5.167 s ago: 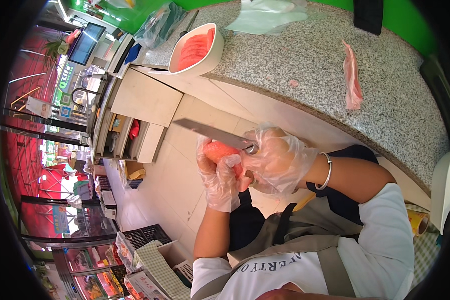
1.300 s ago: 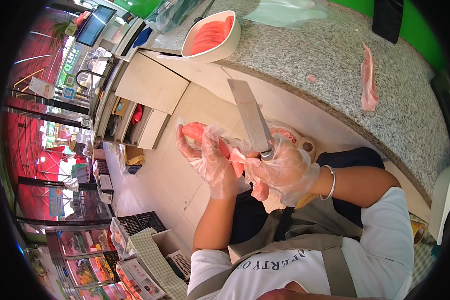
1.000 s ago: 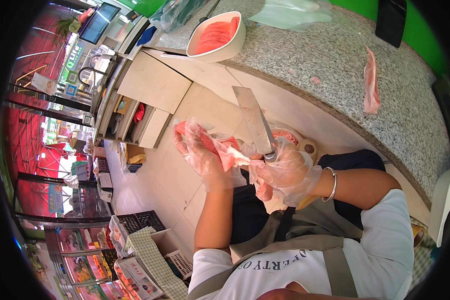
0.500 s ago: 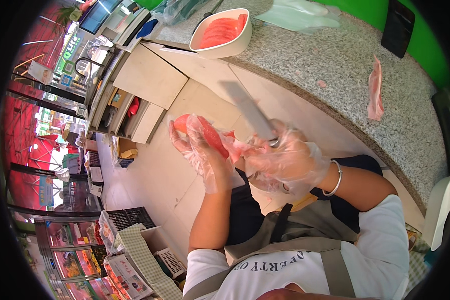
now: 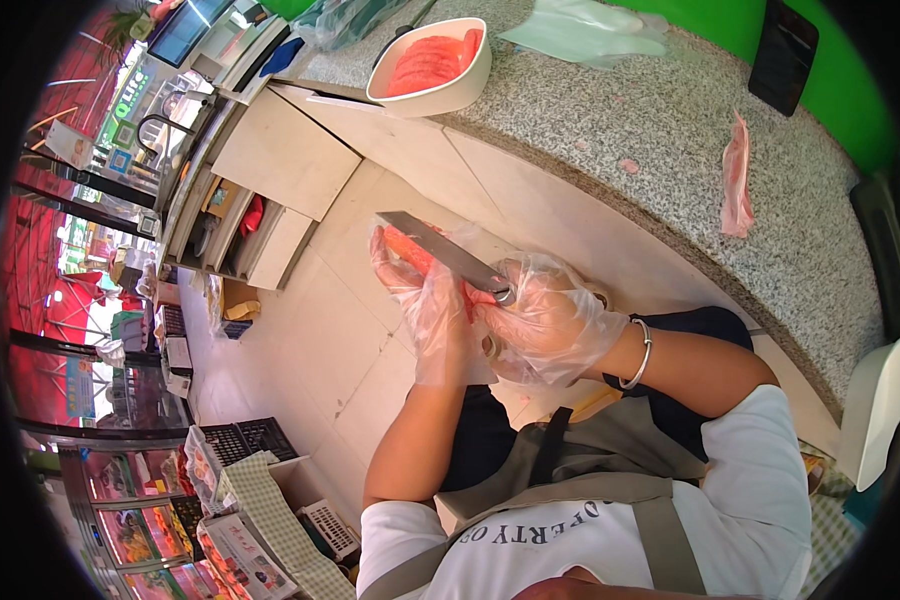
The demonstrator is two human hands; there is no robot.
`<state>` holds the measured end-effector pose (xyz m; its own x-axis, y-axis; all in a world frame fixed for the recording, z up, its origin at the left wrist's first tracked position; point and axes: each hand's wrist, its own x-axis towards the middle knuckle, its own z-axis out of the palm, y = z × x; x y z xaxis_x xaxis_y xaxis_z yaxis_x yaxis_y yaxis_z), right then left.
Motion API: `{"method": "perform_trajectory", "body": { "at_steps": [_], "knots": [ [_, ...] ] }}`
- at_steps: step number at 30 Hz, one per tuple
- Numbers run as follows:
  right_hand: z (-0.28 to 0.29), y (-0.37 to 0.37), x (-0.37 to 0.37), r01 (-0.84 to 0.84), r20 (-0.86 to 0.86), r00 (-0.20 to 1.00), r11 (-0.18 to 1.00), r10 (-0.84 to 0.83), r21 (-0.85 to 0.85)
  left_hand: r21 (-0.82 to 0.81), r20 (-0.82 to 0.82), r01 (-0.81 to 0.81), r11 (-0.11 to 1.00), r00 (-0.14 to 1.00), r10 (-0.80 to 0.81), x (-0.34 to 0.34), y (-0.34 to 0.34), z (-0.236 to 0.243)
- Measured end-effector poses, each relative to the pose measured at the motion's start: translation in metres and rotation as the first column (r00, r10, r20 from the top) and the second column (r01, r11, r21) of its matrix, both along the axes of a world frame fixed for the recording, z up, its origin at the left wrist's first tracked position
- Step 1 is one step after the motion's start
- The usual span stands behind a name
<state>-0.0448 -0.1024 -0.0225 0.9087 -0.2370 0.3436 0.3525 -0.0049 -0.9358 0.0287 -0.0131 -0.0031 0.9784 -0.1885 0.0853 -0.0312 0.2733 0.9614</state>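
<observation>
My left hand (image 5: 420, 300), in a clear plastic glove, is closed around a piece of red citrus pulp (image 5: 402, 243). My right hand (image 5: 550, 320), also gloved, grips a broad knife (image 5: 435, 247) by its handle. The blade lies slanted over the pulp, pointing up and left. The two hands are close together over the floor, below the counter edge, and hide much of the pulp. On the granite counter (image 5: 660, 130) stands a white oval container (image 5: 477, 78) of red pulp segments (image 5: 425, 62), with a pale pink strip of peel (image 5: 736, 175) to the right.
At the back of the counter lie pale plastic sheeting (image 5: 580, 35) and a black phone (image 5: 785, 55). A white bin (image 5: 870, 410) is at the right. Open cabinet shelves (image 5: 220, 230) are at the left, black crates (image 5: 260, 440) and a checked cloth (image 5: 255, 500) at lower left.
The blade has swung down from pointing steeply upward to lie slanted across the pulp. My right hand has moved slightly left, nearer my left hand.
</observation>
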Motion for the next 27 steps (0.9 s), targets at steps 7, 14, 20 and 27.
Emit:
{"method": "perform_trajectory", "body": {
  "at_steps": [7,14,20,27],
  "knots": [
    [-0.005,-0.007,-0.002,0.1,0.022,0.995,0.904,-0.1,-0.415,0.04,-0.041,-0.003,0.999,0.999,0.005,-0.008,-0.006,0.003],
    [-0.018,0.007,0.003,-0.01,-0.19,0.978,0.925,0.088,0.38,-0.108,-0.087,0.043,0.993,0.995,-0.053,-0.007,-0.007,0.005],
    [0.003,-0.014,0.005,-0.129,-0.331,0.915,0.945,0.23,0.3,-0.028,-0.098,-0.02,0.999,0.995,0.017,0.004,-0.005,0.013],
    [-0.009,-0.017,0.002,-0.092,-0.242,0.967,0.995,0.082,-0.031,-0.089,-0.022,0.012,0.996,1.0,-0.014,0.003,-0.005,0.005]
  ]
}}
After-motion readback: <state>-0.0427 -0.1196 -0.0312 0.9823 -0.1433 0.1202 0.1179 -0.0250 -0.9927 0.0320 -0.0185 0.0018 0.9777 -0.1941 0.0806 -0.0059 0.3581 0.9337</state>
